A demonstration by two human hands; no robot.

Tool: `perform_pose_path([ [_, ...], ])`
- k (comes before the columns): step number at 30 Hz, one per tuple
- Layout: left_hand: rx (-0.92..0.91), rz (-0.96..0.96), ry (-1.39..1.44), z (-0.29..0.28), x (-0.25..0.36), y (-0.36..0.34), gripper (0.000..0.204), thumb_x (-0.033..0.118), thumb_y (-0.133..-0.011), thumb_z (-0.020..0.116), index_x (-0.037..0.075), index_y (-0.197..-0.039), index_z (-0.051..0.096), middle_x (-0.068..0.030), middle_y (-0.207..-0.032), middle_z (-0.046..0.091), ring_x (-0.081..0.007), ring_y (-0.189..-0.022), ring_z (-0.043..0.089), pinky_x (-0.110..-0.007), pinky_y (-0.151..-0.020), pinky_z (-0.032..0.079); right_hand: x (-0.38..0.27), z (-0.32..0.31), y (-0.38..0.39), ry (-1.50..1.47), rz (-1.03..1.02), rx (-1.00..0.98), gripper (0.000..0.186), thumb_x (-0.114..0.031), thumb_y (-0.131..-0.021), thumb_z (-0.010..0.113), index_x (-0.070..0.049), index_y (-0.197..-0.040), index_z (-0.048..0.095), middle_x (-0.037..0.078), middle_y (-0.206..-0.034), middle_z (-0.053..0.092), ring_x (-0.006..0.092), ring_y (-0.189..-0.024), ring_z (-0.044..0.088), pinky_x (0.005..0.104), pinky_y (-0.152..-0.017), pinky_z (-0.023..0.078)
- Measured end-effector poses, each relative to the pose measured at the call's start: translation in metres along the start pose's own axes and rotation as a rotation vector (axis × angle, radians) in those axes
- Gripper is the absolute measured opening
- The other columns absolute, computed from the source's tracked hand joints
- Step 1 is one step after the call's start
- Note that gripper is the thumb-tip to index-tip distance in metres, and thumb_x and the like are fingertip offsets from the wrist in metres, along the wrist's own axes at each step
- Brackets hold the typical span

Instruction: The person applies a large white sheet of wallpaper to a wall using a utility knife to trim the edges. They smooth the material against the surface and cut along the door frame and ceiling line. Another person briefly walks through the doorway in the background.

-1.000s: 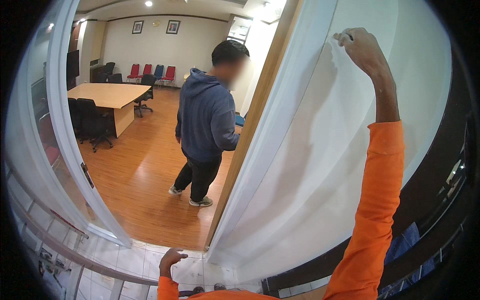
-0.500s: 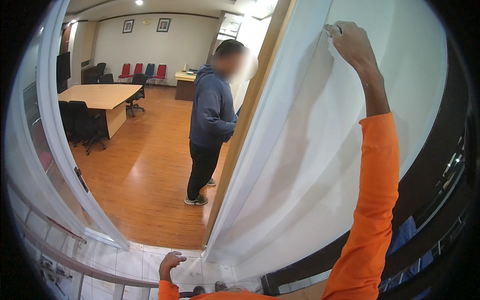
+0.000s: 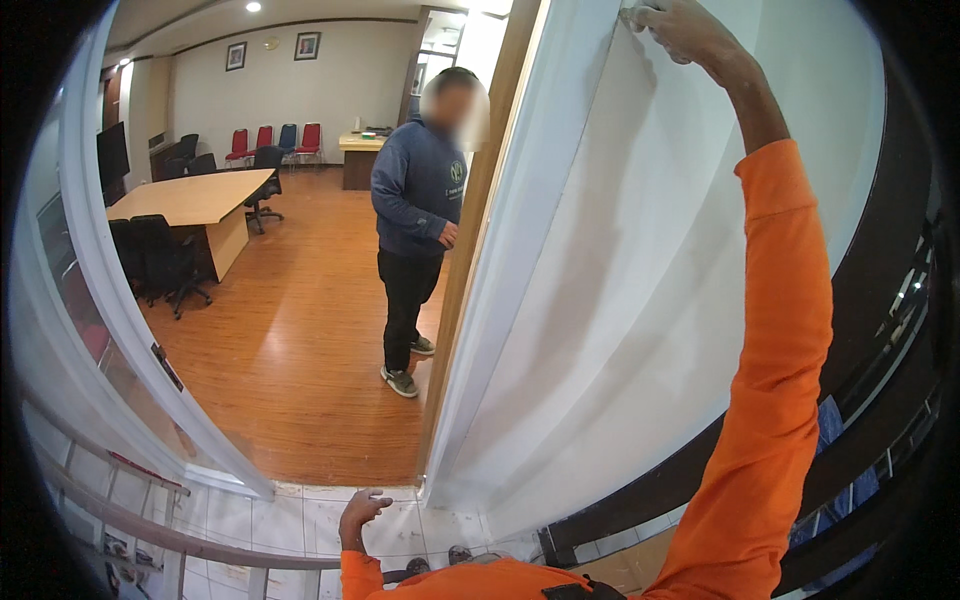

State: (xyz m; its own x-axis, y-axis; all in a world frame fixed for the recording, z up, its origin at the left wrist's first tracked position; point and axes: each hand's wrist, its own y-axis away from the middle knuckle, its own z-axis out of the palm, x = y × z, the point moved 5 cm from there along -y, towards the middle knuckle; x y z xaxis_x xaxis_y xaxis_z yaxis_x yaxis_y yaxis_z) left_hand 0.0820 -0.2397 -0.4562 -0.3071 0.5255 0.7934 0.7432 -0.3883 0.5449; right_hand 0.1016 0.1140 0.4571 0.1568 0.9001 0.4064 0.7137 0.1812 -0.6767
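Observation:
High on the white wall panel (image 3: 600,260), my right hand (image 3: 690,35) is raised with its fingers bent together against the seam beside the white door frame (image 3: 530,220). Pale dust or filler coats the fingertips, and whatever they may hold is too small to make out. An orange sleeve covers that arm. Low in front of me, my left hand (image 3: 362,515) hangs over the tiled floor, fingers loosely bent and apart, holding nothing that shows.
A person in a blue hoodie (image 3: 415,190) stands inside the doorway, close to the wooden door edge (image 3: 480,210). Behind are a conference table (image 3: 195,195) and several chairs. A metal rail (image 3: 190,545) curves past at lower left; dark beams (image 3: 640,480) run along the right.
My right hand has moved higher along the seam. The person in the hoodie has turned more toward me. The view has shifted slightly, and my left hand stays low.

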Motion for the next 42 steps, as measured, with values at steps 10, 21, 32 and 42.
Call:
perform_pose_path([
  [10,0.059,0.026,0.063,-0.004,-0.002,0.005,0.069,0.036,-0.083,0.082,-0.003,-0.135,0.062,-0.016,-0.108,0.074,-0.0236,-0.086,0.071,-0.036,-0.07,0.056,-0.021,-0.008,0.02,-0.167,-0.174,-0.195,0.025,-0.008,-0.085,0.058,-0.001,-0.1,0.077,0.018,-0.094,0.076,0.0278,-0.081,0.072,0.0381,-0.073,0.06],
  [21,-0.048,-0.013,-0.123,0.009,-0.043,-0.001,0.068,0.044,-0.082,0.082,0.001,-0.132,0.065,-0.0167,-0.098,0.075,-0.0243,-0.077,0.072,-0.038,-0.069,0.058,0.004,0.009,0.015,0.047,0.09,0.376,0.031,-0.023,-0.094,0.053,0.001,-0.088,0.073,0.027,-0.098,0.072,0.0463,-0.1,0.067,0.0521,-0.091,0.054],
  [32,-0.237,0.083,-0.268,0.071,-0.109,-0.029,0.046,0.013,-0.086,0.074,0.026,-0.13,0.071,-0.006,-0.137,0.065,-0.02,-0.099,0.071,-0.037,-0.08,0.064,-0.027,0.019,0.019,0.035,0.075,0.307,0.027,-0.015,-0.089,0.052,0.0,-0.082,0.074,0.025,-0.092,0.071,0.0446,-0.09,0.068,0.0522,-0.083,0.056],
  [42,-0.123,0.009,-0.107,0.078,-0.022,-0.02,0.066,0.046,-0.084,0.08,0.003,-0.131,0.067,-0.016,-0.098,0.076,-0.023,-0.077,0.071,-0.038,-0.069,0.059,-0.016,0.044,0.034,0.181,-0.023,0.509,0.026,-0.016,-0.091,0.052,0.001,-0.086,0.071,0.025,-0.093,0.071,0.0427,-0.089,0.069,0.0531,-0.081,0.056],
])
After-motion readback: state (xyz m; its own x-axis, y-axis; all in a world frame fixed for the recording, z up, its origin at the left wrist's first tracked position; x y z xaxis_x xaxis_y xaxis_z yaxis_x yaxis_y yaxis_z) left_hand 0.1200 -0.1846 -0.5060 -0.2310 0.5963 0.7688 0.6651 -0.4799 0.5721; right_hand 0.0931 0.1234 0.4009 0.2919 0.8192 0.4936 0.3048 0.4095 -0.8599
